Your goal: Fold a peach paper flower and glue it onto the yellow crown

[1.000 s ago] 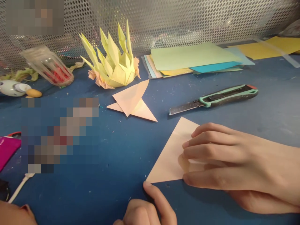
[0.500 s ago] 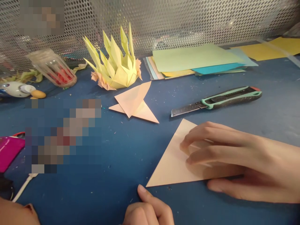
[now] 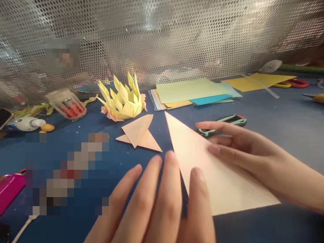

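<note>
A pale peach triangle of folded paper (image 3: 235,189) is tilted in front of me. My right hand (image 3: 255,152) grips its upper right edge, thumb on the near face and the other fingers behind. Spread fingers of my left hand (image 3: 157,206) are at the paper's left edge, one fingertip overlapping it; whether they press on it I cannot tell. Beyond the right hand lies a green and black utility knife (image 3: 233,119), its blade hidden. Two folded peach paper pieces (image 3: 136,130) overlap on the blue table (image 3: 101,226), left of the paper.
A yellow-green folded paper model (image 3: 125,101) with peach pieces stands at the back. Behind the knife are coloured sheets (image 3: 184,89) and yellow paper (image 3: 258,82). A tilted clear jar (image 3: 67,106) with red bits is at left. Perforated metal (image 3: 162,44) closes off the back.
My right hand has turned the paper and now grips its edge instead of resting on it. The left hand has come up from below with fingers spread. The view has tilted up.
</note>
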`<action>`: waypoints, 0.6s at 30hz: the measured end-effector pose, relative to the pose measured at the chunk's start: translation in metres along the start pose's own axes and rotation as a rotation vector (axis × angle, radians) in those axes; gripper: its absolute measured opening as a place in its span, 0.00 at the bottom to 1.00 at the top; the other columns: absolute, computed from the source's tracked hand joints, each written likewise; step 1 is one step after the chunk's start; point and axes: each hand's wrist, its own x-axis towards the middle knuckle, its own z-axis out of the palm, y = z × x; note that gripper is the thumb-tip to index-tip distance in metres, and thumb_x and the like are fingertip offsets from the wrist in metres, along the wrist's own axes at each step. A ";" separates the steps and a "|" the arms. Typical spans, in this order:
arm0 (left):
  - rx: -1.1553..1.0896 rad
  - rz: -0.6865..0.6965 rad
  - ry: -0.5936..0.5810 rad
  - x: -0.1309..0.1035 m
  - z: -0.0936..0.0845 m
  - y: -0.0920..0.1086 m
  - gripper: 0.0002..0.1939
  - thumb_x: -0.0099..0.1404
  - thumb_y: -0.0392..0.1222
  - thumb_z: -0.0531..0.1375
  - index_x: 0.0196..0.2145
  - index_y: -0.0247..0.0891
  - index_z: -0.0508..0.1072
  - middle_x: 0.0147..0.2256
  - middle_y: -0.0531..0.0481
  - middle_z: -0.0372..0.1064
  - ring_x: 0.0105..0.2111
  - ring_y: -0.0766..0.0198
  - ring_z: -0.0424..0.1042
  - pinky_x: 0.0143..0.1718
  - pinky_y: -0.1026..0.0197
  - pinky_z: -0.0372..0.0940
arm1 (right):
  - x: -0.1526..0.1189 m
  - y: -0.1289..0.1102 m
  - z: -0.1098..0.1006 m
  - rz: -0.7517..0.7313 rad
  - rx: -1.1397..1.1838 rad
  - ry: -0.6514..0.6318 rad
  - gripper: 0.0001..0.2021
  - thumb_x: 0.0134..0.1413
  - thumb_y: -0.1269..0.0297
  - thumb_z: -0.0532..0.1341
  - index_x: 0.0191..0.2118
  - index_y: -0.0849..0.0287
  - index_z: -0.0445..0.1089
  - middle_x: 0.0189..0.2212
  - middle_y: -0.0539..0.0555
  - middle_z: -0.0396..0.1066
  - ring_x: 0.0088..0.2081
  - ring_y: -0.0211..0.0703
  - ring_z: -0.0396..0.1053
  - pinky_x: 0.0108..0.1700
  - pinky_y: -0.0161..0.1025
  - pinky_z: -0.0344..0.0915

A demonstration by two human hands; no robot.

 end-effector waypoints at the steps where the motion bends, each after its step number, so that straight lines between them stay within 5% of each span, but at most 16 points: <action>1: 0.007 0.008 -0.026 0.003 0.001 -0.004 0.19 0.74 0.37 0.54 0.60 0.36 0.70 0.59 0.42 0.73 0.58 0.52 0.73 0.52 0.54 0.75 | -0.001 0.002 0.001 0.022 0.057 -0.075 0.26 0.60 0.47 0.65 0.60 0.52 0.71 0.34 0.53 0.80 0.27 0.44 0.77 0.26 0.37 0.75; 5: -0.093 0.125 -0.228 -0.002 0.020 -0.010 0.31 0.72 0.29 0.45 0.71 0.26 0.55 0.69 0.36 0.58 0.68 0.50 0.62 0.61 0.52 0.68 | -0.006 0.014 0.004 0.089 0.092 -0.353 0.24 0.63 0.49 0.64 0.60 0.53 0.70 0.38 0.55 0.79 0.33 0.43 0.78 0.32 0.36 0.76; 8: -0.150 0.133 -0.386 -0.014 0.037 -0.005 0.30 0.71 0.30 0.47 0.69 0.24 0.59 0.65 0.35 0.64 0.62 0.51 0.70 0.60 0.55 0.70 | -0.009 0.016 0.003 -0.026 -0.166 -0.310 0.15 0.62 0.51 0.65 0.50 0.51 0.75 0.35 0.52 0.76 0.25 0.35 0.69 0.23 0.31 0.66; 11: -0.209 0.169 -0.398 -0.023 0.044 0.000 0.26 0.73 0.36 0.50 0.64 0.25 0.67 0.62 0.35 0.69 0.61 0.46 0.71 0.60 0.55 0.70 | -0.009 0.008 -0.005 -0.298 -0.426 -0.237 0.09 0.60 0.54 0.66 0.36 0.54 0.77 0.40 0.54 0.73 0.28 0.35 0.69 0.28 0.34 0.68; 14: -0.230 0.146 -0.399 -0.024 0.043 -0.001 0.24 0.73 0.38 0.51 0.63 0.28 0.70 0.61 0.36 0.70 0.60 0.46 0.72 0.58 0.54 0.72 | -0.006 0.000 -0.013 -0.515 -0.471 -0.353 0.16 0.56 0.47 0.69 0.35 0.56 0.74 0.35 0.54 0.72 0.33 0.40 0.70 0.35 0.37 0.71; 18: -0.320 0.142 -0.352 -0.017 0.043 -0.006 0.26 0.78 0.47 0.47 0.60 0.25 0.73 0.60 0.34 0.71 0.60 0.46 0.73 0.57 0.53 0.73 | -0.005 0.001 -0.016 -0.528 -0.528 -0.570 0.16 0.46 0.57 0.75 0.37 0.56 0.71 0.31 0.50 0.72 0.32 0.40 0.69 0.33 0.35 0.67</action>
